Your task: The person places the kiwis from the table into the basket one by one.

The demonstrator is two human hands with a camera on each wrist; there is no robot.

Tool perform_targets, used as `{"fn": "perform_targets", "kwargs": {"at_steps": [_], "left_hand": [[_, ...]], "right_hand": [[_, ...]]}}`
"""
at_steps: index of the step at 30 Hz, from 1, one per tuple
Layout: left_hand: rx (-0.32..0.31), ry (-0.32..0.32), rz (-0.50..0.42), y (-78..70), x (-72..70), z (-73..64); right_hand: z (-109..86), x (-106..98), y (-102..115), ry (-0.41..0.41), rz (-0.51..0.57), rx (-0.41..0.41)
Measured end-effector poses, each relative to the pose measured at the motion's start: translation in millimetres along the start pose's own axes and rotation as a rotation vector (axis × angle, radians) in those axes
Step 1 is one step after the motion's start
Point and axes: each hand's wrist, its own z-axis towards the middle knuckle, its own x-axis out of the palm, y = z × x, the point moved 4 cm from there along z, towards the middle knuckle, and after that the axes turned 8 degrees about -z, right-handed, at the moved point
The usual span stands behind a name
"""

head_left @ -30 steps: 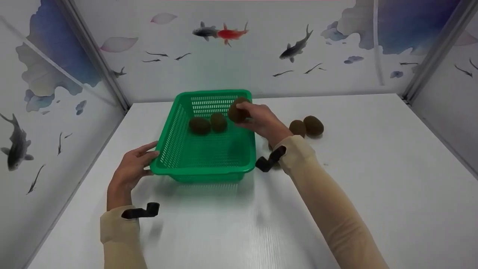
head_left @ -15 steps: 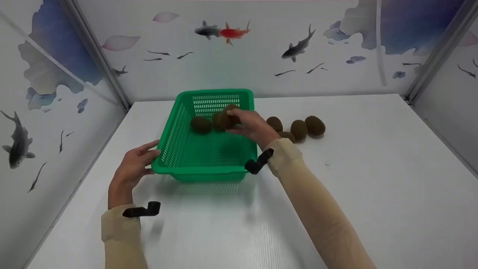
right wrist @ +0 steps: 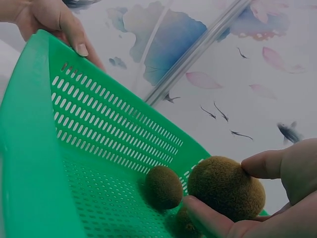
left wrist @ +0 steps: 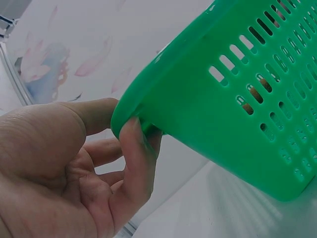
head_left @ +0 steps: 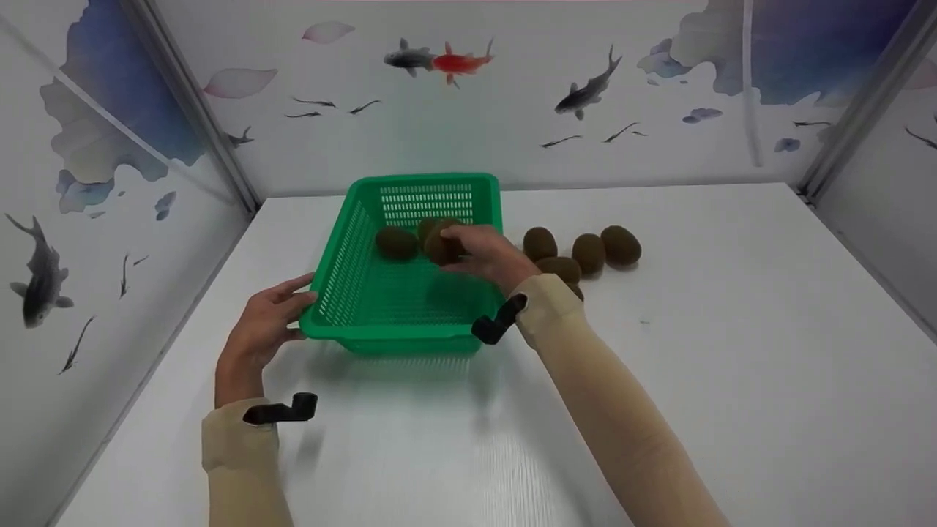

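A green plastic basket with slotted walls stands on the white table. My left hand grips its rim at the near left corner; in the left wrist view the fingers curl around the rim. Inside the basket, my right hand holds a brown fuzzy kiwi between thumb and fingers. One kiwi lies on the basket floor to the left. Another kiwi is largely covered by the held one and the thumb.
Several more kiwis lie grouped on the table right of the basket, one partly behind the right sleeve. White panels printed with fish and lotus motifs enclose the table at the back and sides.
My right hand has carried the kiwi left and lower into the basket, uncovering more of the kiwis on the table. My left hand keeps its grip on the rim.
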Motion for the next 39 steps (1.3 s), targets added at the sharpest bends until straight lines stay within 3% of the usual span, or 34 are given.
{"fn": "perform_targets", "kwargs": {"at_steps": [13,25,32,39], "left_hand": [[-0.003,0.004,-0.003,-0.2,2.1,2.0],[-0.008,-0.001,0.009,0.0,0.3,1.1],[-0.006,0.0,0.021,-0.6,-0.1,0.6],[-0.026,-0.001,0.035,0.7,0.6,0.0]], "right_hand": [[2.2,1.1,-9.2,0.022,-0.106,0.078],[1.3,5.1,-9.7,0.059,-0.067,0.097],[-7.6,2.7,-3.1,0.088,-0.086,0.037],[-26.3,-1.2,3.8,0.132,-0.153,-0.073]]}}
